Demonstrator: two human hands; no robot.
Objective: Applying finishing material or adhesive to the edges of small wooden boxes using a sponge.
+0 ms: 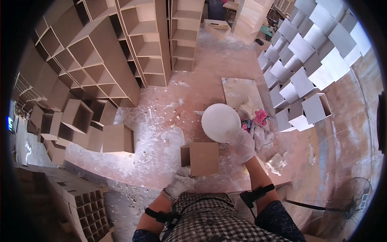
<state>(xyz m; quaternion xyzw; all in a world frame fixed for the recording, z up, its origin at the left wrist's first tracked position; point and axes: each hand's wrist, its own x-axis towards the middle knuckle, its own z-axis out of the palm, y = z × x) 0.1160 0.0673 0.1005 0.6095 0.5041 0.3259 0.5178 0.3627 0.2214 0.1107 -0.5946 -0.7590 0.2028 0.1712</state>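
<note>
A small open brown board box (204,159) stands in front of me on the paint-smeared work surface. My left hand (180,184), in a whitish knit glove, closes on its lower left corner. Right of the box and farther off is a round white tub (220,121); whether it holds white paint or is just white inside I cannot make out. My right hand (243,147), in a pale glove, reaches to the tub's near right rim, its fingertips blurring into the white. Crumpled pink and grey rags (258,126) lie just beyond that hand.
Tall brown shelf units (145,48) and loose brown boxes (117,139) occupy the left. White-coated boxes (304,86) are stacked at the right. A flat board (242,90) lies behind the tub. A wire-caged fan (356,197) stands lower right, a compartmented box (90,213) lower left.
</note>
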